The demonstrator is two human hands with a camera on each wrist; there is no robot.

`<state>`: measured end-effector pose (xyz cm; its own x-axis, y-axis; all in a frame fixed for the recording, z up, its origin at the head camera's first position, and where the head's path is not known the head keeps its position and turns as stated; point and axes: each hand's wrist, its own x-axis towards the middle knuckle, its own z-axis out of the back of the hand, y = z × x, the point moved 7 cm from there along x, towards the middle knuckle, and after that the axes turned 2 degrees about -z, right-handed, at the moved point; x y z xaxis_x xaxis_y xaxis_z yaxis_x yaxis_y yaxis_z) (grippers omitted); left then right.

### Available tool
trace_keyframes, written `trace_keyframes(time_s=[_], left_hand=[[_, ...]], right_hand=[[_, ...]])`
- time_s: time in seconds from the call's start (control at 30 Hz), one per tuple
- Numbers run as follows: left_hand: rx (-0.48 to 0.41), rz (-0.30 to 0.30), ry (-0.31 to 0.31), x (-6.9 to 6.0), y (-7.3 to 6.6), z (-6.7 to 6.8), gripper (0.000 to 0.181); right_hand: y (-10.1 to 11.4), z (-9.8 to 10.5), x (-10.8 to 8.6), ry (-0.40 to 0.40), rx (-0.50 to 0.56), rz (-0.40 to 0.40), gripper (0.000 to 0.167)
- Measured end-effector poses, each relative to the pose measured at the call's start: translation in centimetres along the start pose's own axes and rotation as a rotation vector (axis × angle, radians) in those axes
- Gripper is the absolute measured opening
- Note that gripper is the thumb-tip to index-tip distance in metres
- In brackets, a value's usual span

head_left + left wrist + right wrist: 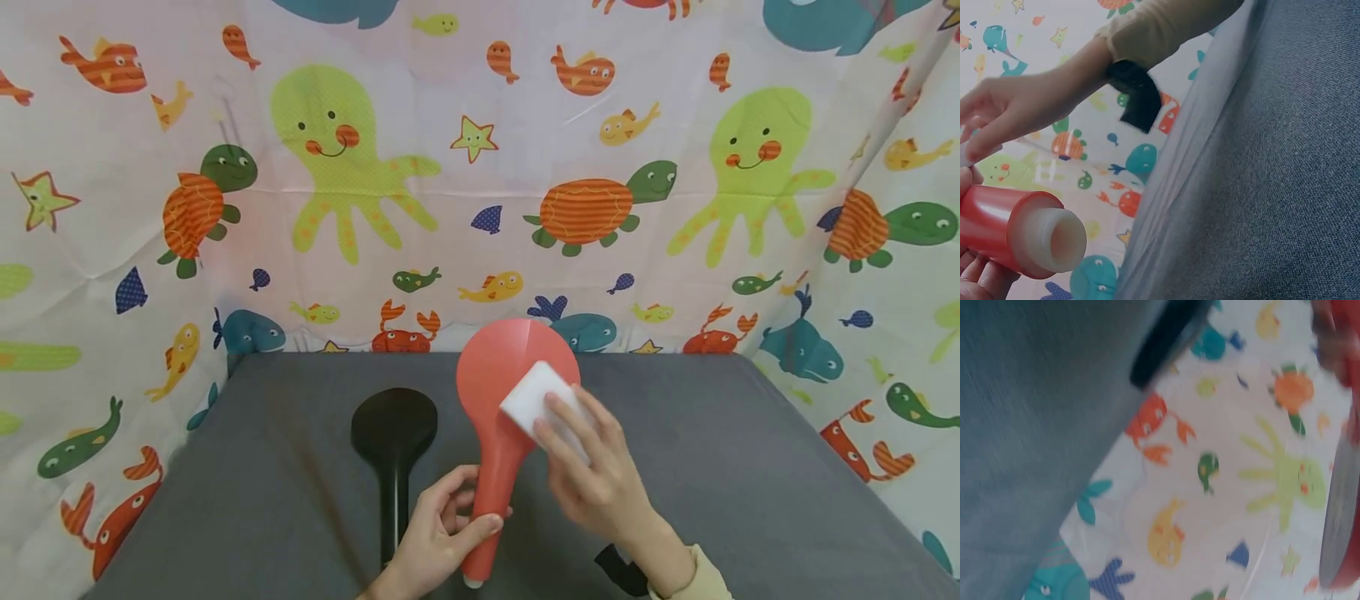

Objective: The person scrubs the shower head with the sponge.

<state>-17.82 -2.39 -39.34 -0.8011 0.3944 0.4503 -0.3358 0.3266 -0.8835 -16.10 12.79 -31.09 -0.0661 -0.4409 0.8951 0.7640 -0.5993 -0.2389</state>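
Note:
A red paddle-shaped object with a round head [495,367] is held up over the grey table. My left hand [438,529] grips its handle near the lower end, thumb across the front. In the left wrist view the red handle [991,219] ends in a hollow whitish tip [1060,240]. My right hand [596,475] holds a white block [536,400] between thumb and fingers, against the round head in the head view. In the right wrist view the red object's edge [1349,519] shows at the right, blurred; the block cannot be made out there.
On the grey table [712,442], a black object of similar shape [393,425] lies left of the red one, its handle toward me. A cloth printed with sea animals [465,75] hangs behind and at both sides. A black strap [622,571] is at the right wrist.

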Motion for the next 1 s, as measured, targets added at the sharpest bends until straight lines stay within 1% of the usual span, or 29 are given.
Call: trace_keyframes(time_s=[0.1, 0.17, 0.2, 0.27, 0.37, 0.43, 0.5, 0.53, 0.6, 0.67, 0.73, 0.8, 0.87, 0.93, 0.97, 1.0], left_hand=[[-0.015, 0.027, -0.005, -0.1, 0.2, 0.0, 0.034], [-0.048, 0.057, -0.003, -0.2, 0.5, 0.0, 0.034], [-0.072, 0.073, 0.0, -0.3, 0.6, 0.0, 0.034], [-0.142, 0.095, 0.016, -0.3, 0.8, 0.0, 0.034], [-0.271, 0.15, 0.047, -0.3, 1.1, -0.1, 0.035], [-0.361, 0.178, 0.078, -0.4, 1.2, -0.2, 0.036], [-0.434, 0.205, 0.106, -0.4, 1.2, -0.2, 0.036], [-0.467, 0.215, 0.121, -0.4, 1.2, -0.2, 0.035], [-0.508, 0.212, 0.155, -0.4, 1.1, -0.3, 0.033], [-0.537, 0.203, 0.186, -0.4, 1.1, -0.4, 0.031], [-0.557, 0.187, 0.215, -0.4, 1.0, -0.5, 0.031], [-0.568, 0.166, 0.237, -0.4, 0.9, -0.6, 0.032], [-0.572, 0.162, 0.244, -0.4, 0.9, -0.6, 0.032], [-0.569, 0.16, 0.247, -0.5, 1.0, -0.6, 0.032], [-0.569, 0.161, 0.246, -0.5, 1.0, -0.6, 0.031], [-0.57, 0.159, 0.245, -0.5, 1.0, -0.6, 0.031]], right_hand=[[-2.3, 0.3, -0.1, -0.031, -0.047, -0.144, 0.034], [-3.0, 0.4, -0.3, -0.02, -0.078, -0.222, 0.037], [-3.1, 0.4, -0.3, -0.021, -0.083, -0.239, 0.038], [-2.5, 0.3, -0.2, -0.031, -0.069, -0.227, 0.037], [-0.3, -0.1, 0.0, -0.044, -0.023, -0.119, 0.032], [1.4, -0.5, 0.1, -0.032, 0.018, -0.032, 0.029], [2.5, -0.8, 0.2, -0.017, 0.047, 0.03, 0.027], [2.8, -0.9, 0.2, -0.008, 0.053, 0.044, 0.027], [2.7, -1.0, 0.4, -0.019, 0.057, 0.056, 0.025], [1.8, -0.8, 0.6, -0.052, 0.053, 0.047, 0.024], [0.6, -0.6, 0.7, -0.082, 0.053, 0.008, 0.024], [-1.0, -0.5, 0.8, -0.103, 0.062, -0.066, 0.026], [-2.3, -0.5, 0.9, -0.11, 0.072, -0.156, 0.03], [-2.9, -0.6, 0.8, -0.106, 0.063, -0.222, 0.033], [-2.9, -0.7, 0.7, -0.105, 0.063, -0.232, 0.033], [-2.5, -0.8, 0.7, -0.106, 0.064, -0.22, 0.033]])
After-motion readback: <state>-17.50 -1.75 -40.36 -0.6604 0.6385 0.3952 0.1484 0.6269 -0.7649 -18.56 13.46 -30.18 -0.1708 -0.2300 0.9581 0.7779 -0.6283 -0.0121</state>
